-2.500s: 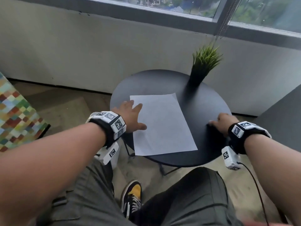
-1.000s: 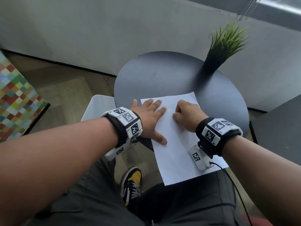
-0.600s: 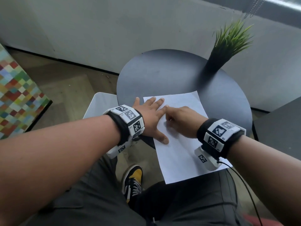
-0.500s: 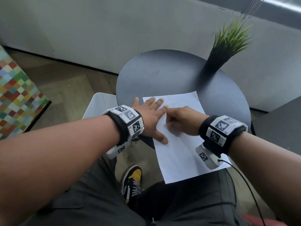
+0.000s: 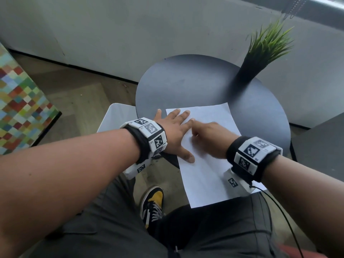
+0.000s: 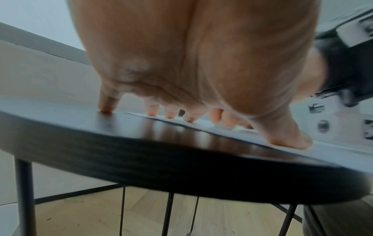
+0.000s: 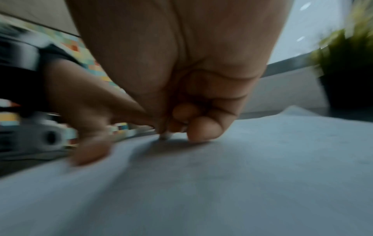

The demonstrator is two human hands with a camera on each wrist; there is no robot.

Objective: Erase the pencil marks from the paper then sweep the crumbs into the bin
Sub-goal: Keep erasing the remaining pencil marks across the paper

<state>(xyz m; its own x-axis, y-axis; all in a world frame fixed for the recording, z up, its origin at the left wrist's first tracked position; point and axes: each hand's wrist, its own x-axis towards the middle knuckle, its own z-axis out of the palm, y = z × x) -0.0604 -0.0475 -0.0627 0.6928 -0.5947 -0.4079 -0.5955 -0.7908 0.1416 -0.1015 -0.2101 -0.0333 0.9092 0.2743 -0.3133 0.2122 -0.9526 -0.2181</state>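
A white sheet of paper [image 5: 210,161] lies on the round black table [image 5: 195,84], its near end hanging over the table's front edge. My left hand [image 5: 175,131] lies flat with spread fingers on the paper's left edge and the table, holding the sheet down. My right hand [image 5: 208,138] has its fingers curled and pinches a small pale eraser [image 7: 165,136], whose tip presses on the paper [image 7: 222,175] close to the left hand's fingertips. No pencil marks or crumbs can be made out. A white bin [image 5: 116,116] stands on the floor left of the table.
A potted grass plant [image 5: 260,53] stands at the table's back right. A colourful checked block [image 5: 20,107] sits on the floor at far left. A dark surface [image 5: 323,146] is at the right. My legs and a black-and-yellow shoe [image 5: 152,203] are below the table edge.
The right hand came from the table's right side onto the paper and slid left toward the left hand's fingers. The paper was pulled nearer, overhanging the edge. The left hand stays pressed.
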